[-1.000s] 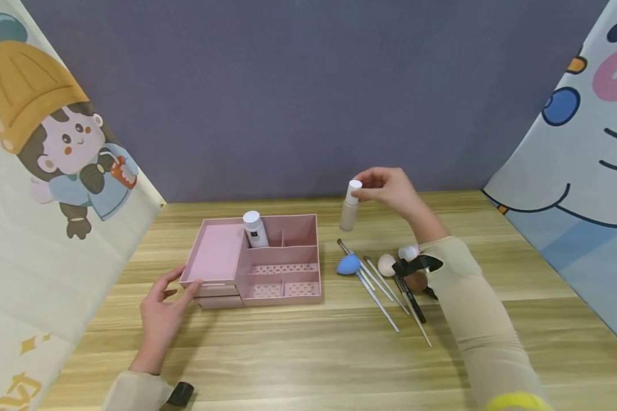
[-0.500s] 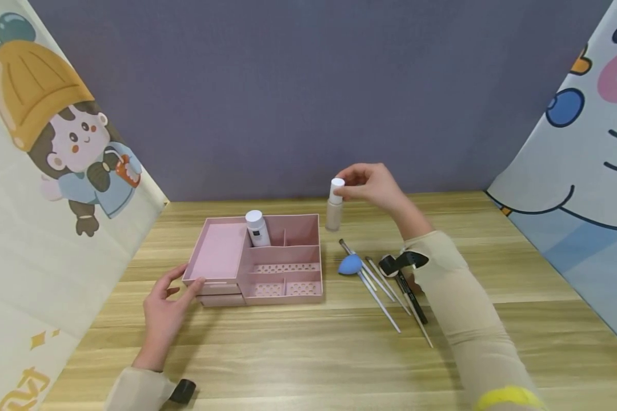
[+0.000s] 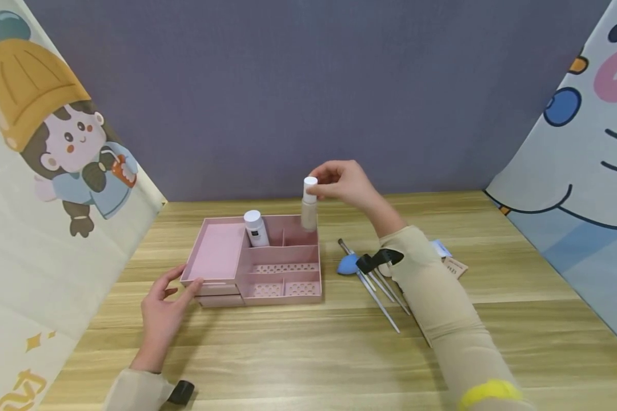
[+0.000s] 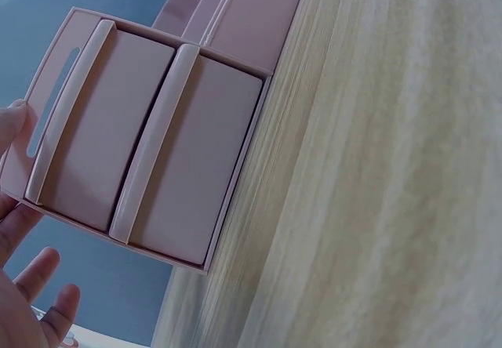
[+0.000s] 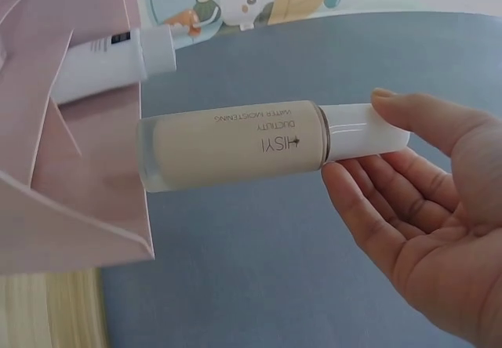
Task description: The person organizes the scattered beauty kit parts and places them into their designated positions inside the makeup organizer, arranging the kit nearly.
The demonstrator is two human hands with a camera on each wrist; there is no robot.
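Note:
A pink makeup organizer [image 3: 218, 251] stands on the table, with two drawer fronts [image 4: 196, 160] visible in the left wrist view. My left hand [image 3: 161, 308] holds its front left corner, thumb at the front and fingers along the side. A foundation bottle [image 3: 309, 211] with beige liquid and a white cap hangs upright over the back right compartment. My right hand [image 3: 347, 182] pinches its cap [image 5: 357, 131] between thumb and fingers. In the back left compartment leans a white bottle [image 3: 257, 231] with a dark label.
Right of the organizer lie a blue makeup sponge [image 3: 347, 264] and several makeup brushes [image 3: 377, 308], partly hidden under my right forearm. A beige card-like item [image 3: 455, 267] shows beyond the sleeve. A grey-blue panel [image 3: 308, 103] rises behind the table.
My right hand has carried the foundation bottle leftward from the table behind the brushes to over the organizer. The left hand stays at the organizer's corner.

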